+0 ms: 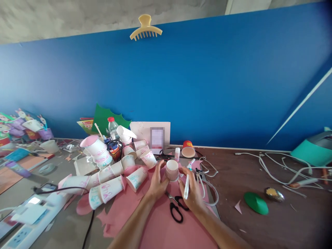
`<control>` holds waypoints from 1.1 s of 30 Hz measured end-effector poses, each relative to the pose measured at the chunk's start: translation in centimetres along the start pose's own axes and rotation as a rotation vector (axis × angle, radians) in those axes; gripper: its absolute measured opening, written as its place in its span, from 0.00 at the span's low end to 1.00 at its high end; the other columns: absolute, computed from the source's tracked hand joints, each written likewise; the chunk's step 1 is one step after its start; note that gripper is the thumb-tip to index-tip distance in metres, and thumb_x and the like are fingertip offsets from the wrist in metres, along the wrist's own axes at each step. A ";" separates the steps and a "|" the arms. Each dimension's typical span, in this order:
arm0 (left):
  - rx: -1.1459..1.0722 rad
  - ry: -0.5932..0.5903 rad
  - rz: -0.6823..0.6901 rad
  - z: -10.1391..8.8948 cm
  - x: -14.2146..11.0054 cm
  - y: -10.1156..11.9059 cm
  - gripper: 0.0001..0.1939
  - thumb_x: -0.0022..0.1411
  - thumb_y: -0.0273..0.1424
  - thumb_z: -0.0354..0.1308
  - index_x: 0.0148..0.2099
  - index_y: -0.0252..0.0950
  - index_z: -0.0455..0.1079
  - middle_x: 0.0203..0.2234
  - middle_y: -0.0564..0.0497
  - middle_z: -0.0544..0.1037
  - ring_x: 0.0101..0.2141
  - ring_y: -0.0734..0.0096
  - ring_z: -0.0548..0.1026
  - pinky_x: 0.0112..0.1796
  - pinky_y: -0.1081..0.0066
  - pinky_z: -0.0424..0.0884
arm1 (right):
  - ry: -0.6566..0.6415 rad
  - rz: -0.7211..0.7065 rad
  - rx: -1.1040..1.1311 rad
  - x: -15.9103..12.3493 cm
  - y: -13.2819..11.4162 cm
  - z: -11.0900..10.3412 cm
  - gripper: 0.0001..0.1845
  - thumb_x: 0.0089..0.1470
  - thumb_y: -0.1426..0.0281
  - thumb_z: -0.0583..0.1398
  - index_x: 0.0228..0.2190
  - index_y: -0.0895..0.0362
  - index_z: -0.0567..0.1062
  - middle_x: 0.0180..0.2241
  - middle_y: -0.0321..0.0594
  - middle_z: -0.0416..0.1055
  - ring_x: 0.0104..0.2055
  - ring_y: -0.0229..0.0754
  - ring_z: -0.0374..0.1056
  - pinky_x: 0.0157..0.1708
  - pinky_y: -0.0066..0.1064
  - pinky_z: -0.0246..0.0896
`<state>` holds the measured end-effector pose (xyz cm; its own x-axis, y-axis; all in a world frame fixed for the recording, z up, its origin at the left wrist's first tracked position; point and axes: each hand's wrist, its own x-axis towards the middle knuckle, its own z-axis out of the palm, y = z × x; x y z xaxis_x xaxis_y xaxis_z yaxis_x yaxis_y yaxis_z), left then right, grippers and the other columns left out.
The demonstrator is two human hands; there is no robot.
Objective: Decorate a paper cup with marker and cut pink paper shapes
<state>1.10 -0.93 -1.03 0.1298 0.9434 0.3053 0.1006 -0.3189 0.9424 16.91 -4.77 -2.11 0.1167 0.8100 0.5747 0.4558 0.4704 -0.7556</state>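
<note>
My left hand (157,183) is wrapped round the left side of a small paper cup (172,170) that stands on the pink paper sheet (158,224). My right hand (191,192) touches the cup's right side and holds a white marker pen (186,185) between its fingers, tip pointing up. Black-handled scissors (176,207) lie on the pink sheet between my wrists.
A heap of decorated paper cups (111,176) lies to the left, with a water bottle (112,128) behind. A red cup (188,149) lies beyond my hands. White cables (280,166), a green paper cone (255,203) and a power strip (28,221) lie on the table.
</note>
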 end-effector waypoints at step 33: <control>-0.013 0.330 0.093 -1.2 0.4 2.4 0.20 0.65 0.47 0.47 0.36 0.38 0.71 0.28 0.49 0.76 0.33 0.63 0.73 0.40 0.64 0.68 | -0.011 -0.225 -0.073 -0.5 -0.4 -0.1 0.26 0.56 0.71 0.58 0.57 0.55 0.64 0.52 0.49 0.70 0.55 0.57 0.65 0.52 0.56 0.62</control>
<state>0.18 -1.24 1.55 -0.1890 0.8896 0.4158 0.0904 -0.4059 0.9094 16.73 -5.40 -2.06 -0.0043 0.6914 0.7225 0.5318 0.6134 -0.5839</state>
